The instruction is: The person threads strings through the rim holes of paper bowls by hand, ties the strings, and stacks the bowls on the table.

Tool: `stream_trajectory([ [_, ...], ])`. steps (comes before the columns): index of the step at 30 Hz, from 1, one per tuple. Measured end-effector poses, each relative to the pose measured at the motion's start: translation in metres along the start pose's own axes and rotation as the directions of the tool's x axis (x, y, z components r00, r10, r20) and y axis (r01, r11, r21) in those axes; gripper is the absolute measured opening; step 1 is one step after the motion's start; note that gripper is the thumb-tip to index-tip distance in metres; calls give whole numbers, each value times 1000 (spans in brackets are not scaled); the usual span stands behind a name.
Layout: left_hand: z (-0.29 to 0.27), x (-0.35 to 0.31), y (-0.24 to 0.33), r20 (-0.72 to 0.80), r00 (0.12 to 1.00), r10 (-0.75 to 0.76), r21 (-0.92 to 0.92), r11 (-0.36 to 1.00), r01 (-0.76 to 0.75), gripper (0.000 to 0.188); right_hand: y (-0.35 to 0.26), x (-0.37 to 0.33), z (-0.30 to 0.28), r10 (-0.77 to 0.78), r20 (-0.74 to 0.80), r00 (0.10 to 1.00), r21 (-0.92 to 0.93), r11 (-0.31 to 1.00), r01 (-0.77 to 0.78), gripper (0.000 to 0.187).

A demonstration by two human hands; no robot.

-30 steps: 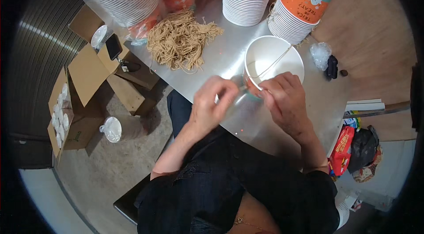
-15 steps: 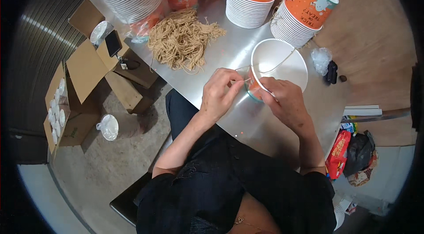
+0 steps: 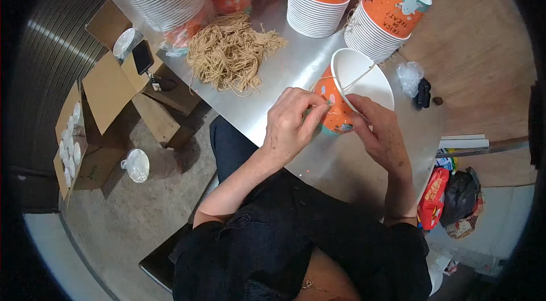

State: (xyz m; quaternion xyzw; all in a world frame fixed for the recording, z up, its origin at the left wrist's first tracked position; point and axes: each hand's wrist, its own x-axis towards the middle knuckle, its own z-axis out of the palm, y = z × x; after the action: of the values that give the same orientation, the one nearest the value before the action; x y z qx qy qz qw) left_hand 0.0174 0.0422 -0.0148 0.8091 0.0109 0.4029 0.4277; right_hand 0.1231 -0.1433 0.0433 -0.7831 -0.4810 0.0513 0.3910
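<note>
An orange paper bucket [image 3: 339, 113] with a white inside and a green band lies tipped on the metal table, its mouth turned toward the upper right. A beige cord [image 3: 359, 77] runs across that mouth and over the rim. Against the outer wall, my left hand [image 3: 291, 122] is closed, thumb and forefinger pinching what looks like the cord's end. My right hand [image 3: 380, 130] grips the bucket's near rim, some fingers inside and the thumb outside. The fingertips partly hide the cord's end.
A heap of loose cords [image 3: 227, 54] lies left of the bucket. Nested buckets [image 3: 318, 8], more stacked buckets [image 3: 388, 14] and plastic-wrapped ones [image 3: 156, 0] stand behind. Crumpled plastic [image 3: 409, 77] lies at right. Open cardboard boxes [image 3: 111, 93] stand beyond the table's left edge [image 3: 236, 116].
The bucket has turned and tipped further, so more of its orange side faces me. My left hand has shifted slightly right, still pinching; my right hand stays on the rim.
</note>
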Motion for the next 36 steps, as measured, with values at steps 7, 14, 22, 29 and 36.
stream_trajectory([
  [7, 1, 8, -1, -12, 1000, -27, 22, 999, 27, 7, 6, -6, -9, -2, -10, 1000, -5, 1000, 2, 29],
  [14, 5, 14, 7, 19, 1000, -24, -9, 1000, 24, 7, 8, -2, -18, 118, -15, 993, 102, 988, -116, 21],
  [22, 12, 19, -1, 34, 998, -58, -44, 997, 59, 6, 38, 29, -42, 167, 297, 940, 191, 954, -230, 23],
  [29, 22, 21, -7, 82, 977, -196, -194, 958, 209, 11, 53, 47, -56, 5, 504, 864, 517, 799, -306, 49],
  [36, 21, 25, 0, 29, 998, -55, -52, 997, 56, 8, 50, 49, -53, 6, 484, 875, 548, 778, -308, 53],
])
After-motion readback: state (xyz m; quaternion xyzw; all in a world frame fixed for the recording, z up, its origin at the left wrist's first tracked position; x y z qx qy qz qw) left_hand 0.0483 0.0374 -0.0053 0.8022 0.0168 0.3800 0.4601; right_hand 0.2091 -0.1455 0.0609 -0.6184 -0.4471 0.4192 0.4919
